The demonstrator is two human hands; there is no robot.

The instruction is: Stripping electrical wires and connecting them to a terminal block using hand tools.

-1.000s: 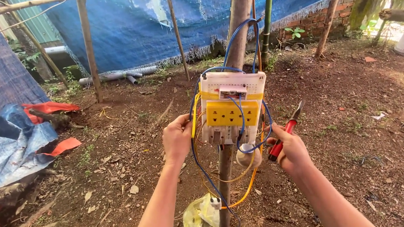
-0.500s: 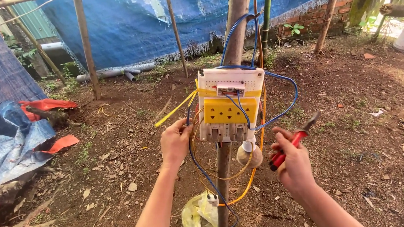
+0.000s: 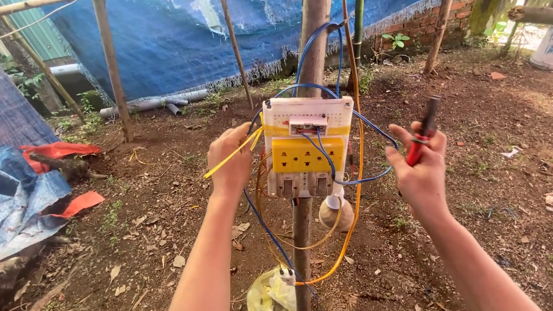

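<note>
A white electrical board point(image 3: 308, 147) with a yellow socket block is fixed to a thin wooden post point(image 3: 302, 240). Blue, yellow and orange wires loop around it, and a bulb holder point(image 3: 335, 212) hangs below. My left hand point(image 3: 230, 158) is closed around a yellow wire point(image 3: 219, 165) at the board's left edge; the wire's free end sticks out to the left. My right hand point(image 3: 419, 166) is to the right of the board, apart from it, gripping red-handled pliers point(image 3: 422, 131) that point upward.
Bare earth with dry leaves lies all around. A yellow plastic bag point(image 3: 270, 301) sits at the post's foot. Blue tarps hang behind and lie crumpled at the left point(image 3: 7, 206). Wooden poles point(image 3: 112, 63) stand at the back, a pipe point(image 3: 145, 107) lies on the ground.
Both hands have risen. My left hand has taken the yellow wire by the board's left edge. My right hand has moved up and away to the right with the pliers.
</note>
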